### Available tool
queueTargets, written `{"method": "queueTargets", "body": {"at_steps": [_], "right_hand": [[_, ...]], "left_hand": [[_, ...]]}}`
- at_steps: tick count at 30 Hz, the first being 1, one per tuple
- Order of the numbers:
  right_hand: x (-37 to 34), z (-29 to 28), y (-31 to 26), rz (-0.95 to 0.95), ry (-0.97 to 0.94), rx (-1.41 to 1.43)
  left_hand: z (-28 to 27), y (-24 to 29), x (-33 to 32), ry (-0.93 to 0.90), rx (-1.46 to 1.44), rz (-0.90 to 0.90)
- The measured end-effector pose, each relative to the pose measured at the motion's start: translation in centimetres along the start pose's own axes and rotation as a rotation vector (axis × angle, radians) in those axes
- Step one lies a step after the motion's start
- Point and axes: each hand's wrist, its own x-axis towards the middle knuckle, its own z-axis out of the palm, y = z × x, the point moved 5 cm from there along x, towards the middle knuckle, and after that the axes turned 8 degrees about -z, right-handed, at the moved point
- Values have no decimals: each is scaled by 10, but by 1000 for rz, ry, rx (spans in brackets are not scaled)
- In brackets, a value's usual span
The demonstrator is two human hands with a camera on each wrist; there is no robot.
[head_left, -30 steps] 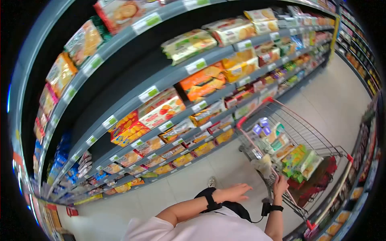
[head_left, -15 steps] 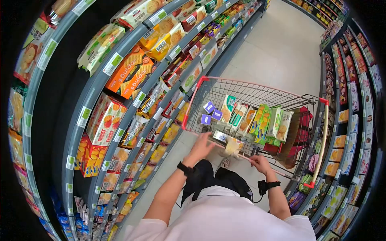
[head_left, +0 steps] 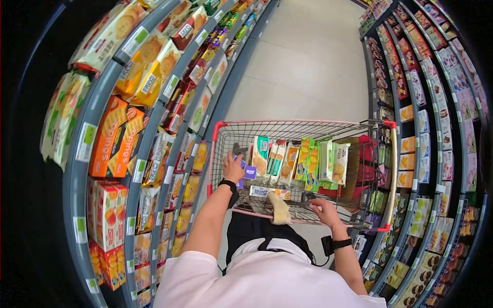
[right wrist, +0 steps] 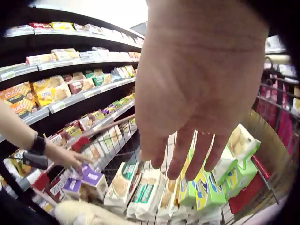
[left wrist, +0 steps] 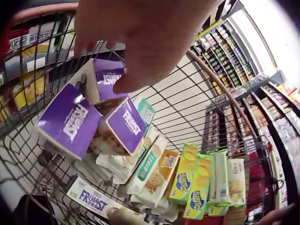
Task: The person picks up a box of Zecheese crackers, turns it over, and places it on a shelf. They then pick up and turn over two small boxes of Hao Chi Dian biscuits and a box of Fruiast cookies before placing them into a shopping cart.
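Observation:
My left hand (head_left: pixel 233 168) reaches over the far left end of the cart (head_left: pixel 303 122), fingers spread at one of several purple-topped boxes (head_left: pixel 250 172). In the left wrist view the thumb of that hand (left wrist: pixel 140 42) lies beside a purple box (left wrist: pixel 110 77); whether it presses the box cannot be told. My right hand (head_left: pixel 324 211) is by the cart's near rim, and in the right wrist view this hand (right wrist: pixel 197 93) hangs with straight fingers above the biscuit packs (right wrist: pixel 140 194), holding nothing. A long white box (head_left: pixel 269 193) lies near the cart's near side.
Shelves of biscuits stand close on the left, with orange boxes (head_left: pixel 117 137) and red-and-white boxes (head_left: pixel 107 208). More stocked shelves (head_left: pixel 431 133) line the right. Tiled floor (head_left: pixel 303 66) stretches beyond the cart. A pale fluffy item (head_left: pixel 280 209) hangs over the near rim.
My left hand has moved from in front of my body to the purple boxes. My right hand has let go of the near rim. The head view has turned from the left shelves towards the cart.

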Motion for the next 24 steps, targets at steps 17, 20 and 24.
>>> {"method": "queueTargets", "body": {"at_steps": [17,20,24], "right_hand": [[57,-28,-52,-132,54,239],[53,-50,-95,-289,128,504],[36,-72,-146,-452,9,968]], "left_hand": [[-203,16,-146,-37,-1025,98],[-218,24,-203,-142,-1284,25],[-216,36,-257,-234,-1550,178]]}}
